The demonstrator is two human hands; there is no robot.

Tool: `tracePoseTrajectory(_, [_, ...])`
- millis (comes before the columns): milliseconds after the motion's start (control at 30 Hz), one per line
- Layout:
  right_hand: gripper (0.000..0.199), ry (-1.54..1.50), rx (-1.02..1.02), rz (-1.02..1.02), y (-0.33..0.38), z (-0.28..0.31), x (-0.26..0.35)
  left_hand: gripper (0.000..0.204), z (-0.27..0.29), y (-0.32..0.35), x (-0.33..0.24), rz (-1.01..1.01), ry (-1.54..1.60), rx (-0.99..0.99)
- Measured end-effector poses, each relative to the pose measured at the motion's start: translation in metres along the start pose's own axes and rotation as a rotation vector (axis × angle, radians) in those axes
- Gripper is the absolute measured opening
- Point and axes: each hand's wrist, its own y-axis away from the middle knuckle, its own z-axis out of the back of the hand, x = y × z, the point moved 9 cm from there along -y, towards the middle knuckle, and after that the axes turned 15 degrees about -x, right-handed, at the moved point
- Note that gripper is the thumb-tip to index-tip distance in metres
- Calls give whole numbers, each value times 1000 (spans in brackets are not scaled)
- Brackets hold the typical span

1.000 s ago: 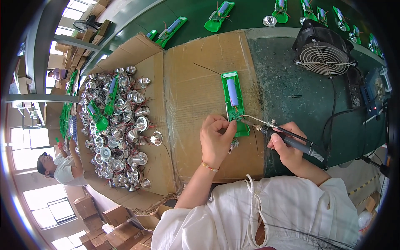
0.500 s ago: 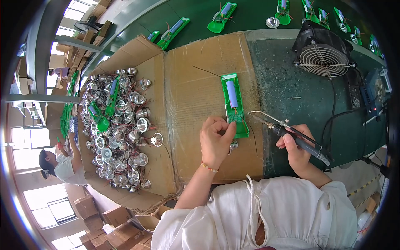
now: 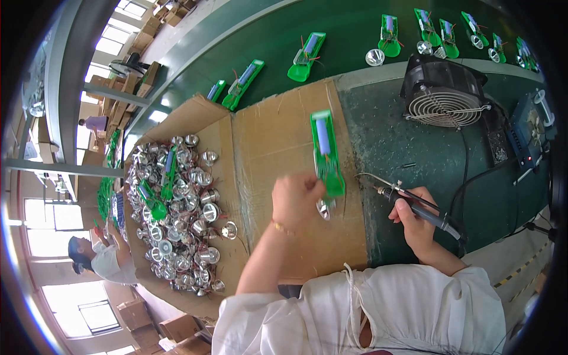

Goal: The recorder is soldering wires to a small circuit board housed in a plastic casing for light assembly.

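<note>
A heap of silver reflector cups (image 3: 177,213) is seen at left in a cardboard tray. The left hand (image 3: 296,198) is closed on the lower end of a green torch half-shell (image 3: 326,155) lying on cardboard (image 3: 278,136). At right, a soldering iron (image 3: 408,204) is gripped in the right hand (image 3: 414,222). A clean joint is likely best made with the shell held flat and steady.

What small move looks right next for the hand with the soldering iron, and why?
Probably bring the soldering iron tip leftward to the near end of the green housing. The right hand holds the iron with its tip short of the housing, not touching it, while the left hand steadies the housing's near end, where a silver reflector sits, on the cardboard.
</note>
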Motion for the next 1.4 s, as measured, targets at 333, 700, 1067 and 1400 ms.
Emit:
tracePoseTrajectory(333, [12, 24, 9, -127, 1, -6, -14, 26, 11, -235, -26, -137, -190, -611])
tracePoseTrajectory(700, [14, 32, -94, -91, -7, 2, -13, 40, 2, -229, -7, -125, -99, -452])
tracePoseTrajectory(1067, [18, 54, -68, 34, -4, 1, -12, 16, 31, -75, -3, -244, -24, -486])
tracePoseTrajectory(1400, [15, 53, -86, 55, -9, 1, -12, 28, 185, 19, 98, 13, -329, -937])
